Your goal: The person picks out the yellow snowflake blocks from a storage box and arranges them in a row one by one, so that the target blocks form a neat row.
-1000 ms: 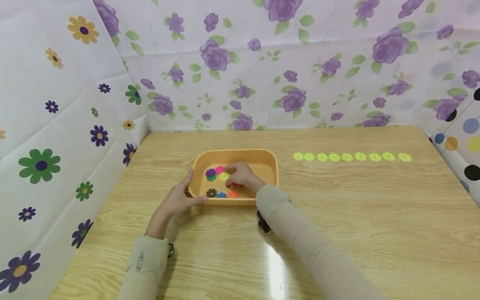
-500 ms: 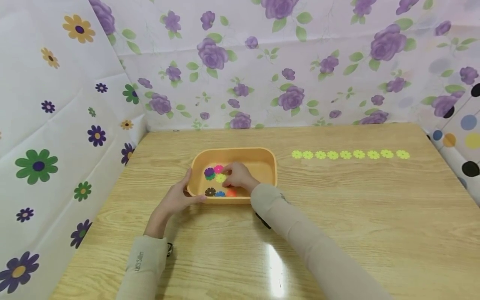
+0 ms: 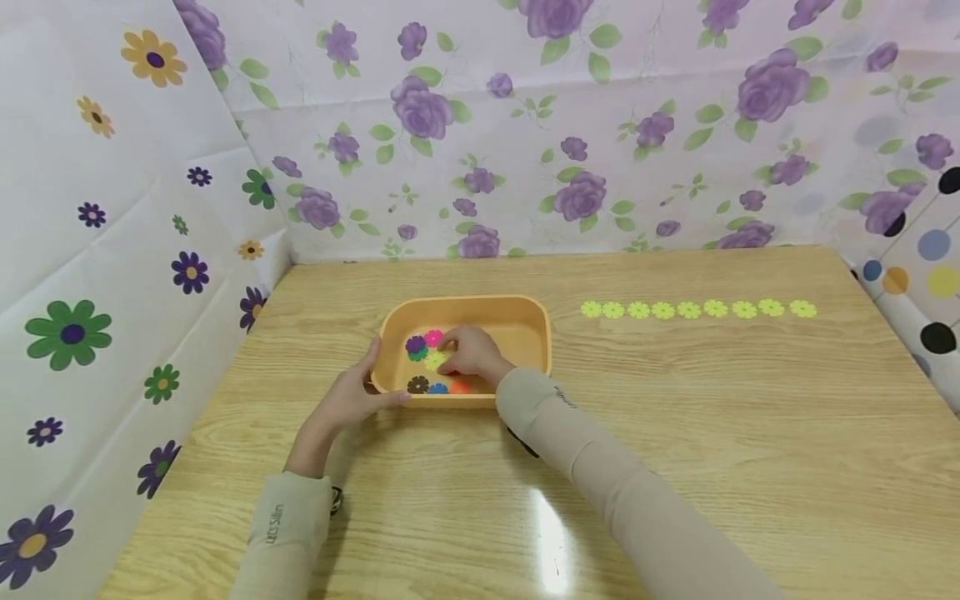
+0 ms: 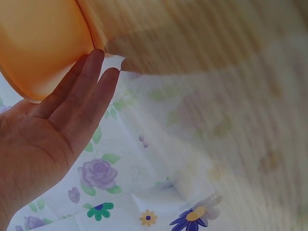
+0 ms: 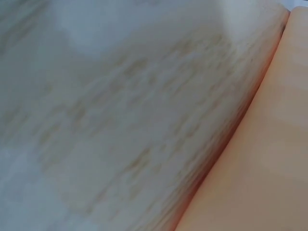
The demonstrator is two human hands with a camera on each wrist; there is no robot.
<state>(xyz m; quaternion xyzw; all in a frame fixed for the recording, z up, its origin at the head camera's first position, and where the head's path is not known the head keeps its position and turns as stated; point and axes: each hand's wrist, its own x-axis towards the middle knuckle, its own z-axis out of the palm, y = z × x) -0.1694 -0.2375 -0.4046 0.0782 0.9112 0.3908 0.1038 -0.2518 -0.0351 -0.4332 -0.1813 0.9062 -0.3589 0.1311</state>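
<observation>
In the head view my left hand (image 3: pixel 352 398) rests at the left front corner of an orange plastic bin (image 3: pixel 517 310). Its thumb lies along the front rim. The left wrist view shows straight fingers (image 4: pixel 79 94) against the outer wall. Inside the bin, my right hand (image 3: pixel 472 352) has its thumb and index fingertips at a yellow flower-shaped disc (image 3: pixel 433 361), seemingly pinching it. Close by lie purple (image 3: pixel 416 343), green (image 3: pixel 418 356) and pink (image 3: pixel 433 337) discs. Brown (image 3: pixel 417 384), blue (image 3: pixel 438 389) and orange-red (image 3: pixel 460 387) ones sit near the front wall.
Several yellow flower-shaped discs (image 3: pixel 663 310) form a row on the wooden table (image 3: pixel 712 433), right of the bin. Flowered cloths (image 3: pixel 517 167) hang behind and at the left. In the right wrist view a bin wall (image 5: pixel 260 159) fills the right side.
My right hand has shifted slightly left within the bin, and the yellow disc at its fingertips has moved left and nearer the front. My left hand keeps its place on the bin.
</observation>
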